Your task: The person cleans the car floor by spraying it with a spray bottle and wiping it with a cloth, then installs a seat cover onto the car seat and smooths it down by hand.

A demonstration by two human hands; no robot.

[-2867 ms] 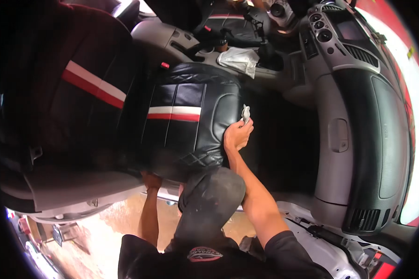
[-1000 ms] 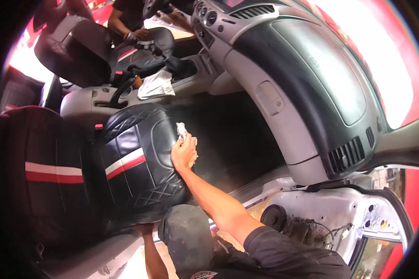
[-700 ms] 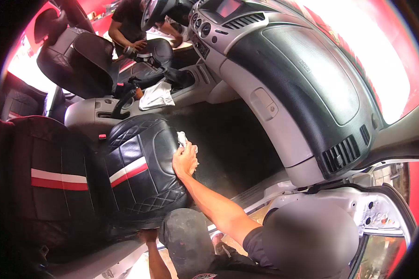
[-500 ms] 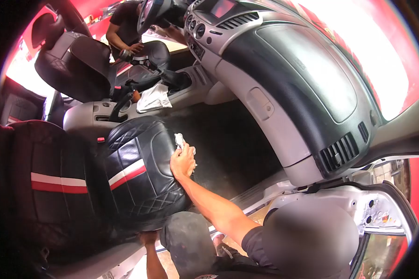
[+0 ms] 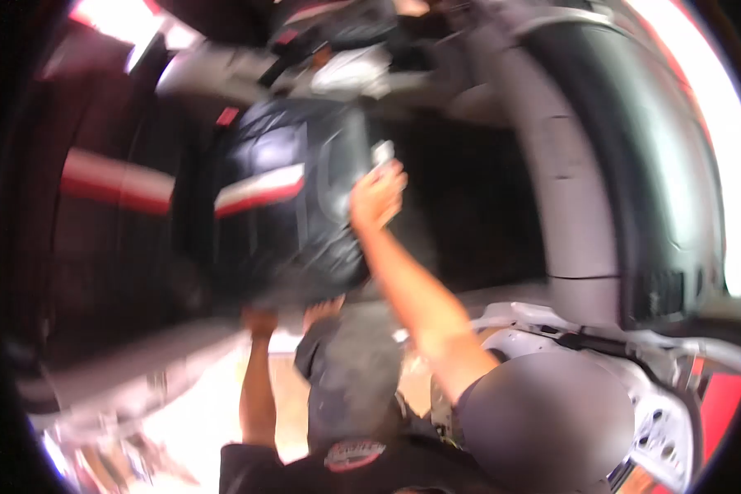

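The black seat cushion with white and red stripes (image 5: 259, 235) has a smooth, glossy, leather-like cover. The long black dashboard top (image 5: 626, 156) is plastic with soft shine; the grey plastic panel (image 5: 564, 185) below it is matt. The small white bunched piece (image 5: 384, 152) may be cloth or paper, because blur hides its texture.

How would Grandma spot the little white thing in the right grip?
Find the black seat with the white-and-red stripe. At its front edge is the right grip, with the small white thing poking out. It's held, while the bigger white bundle lies beyond the seat.
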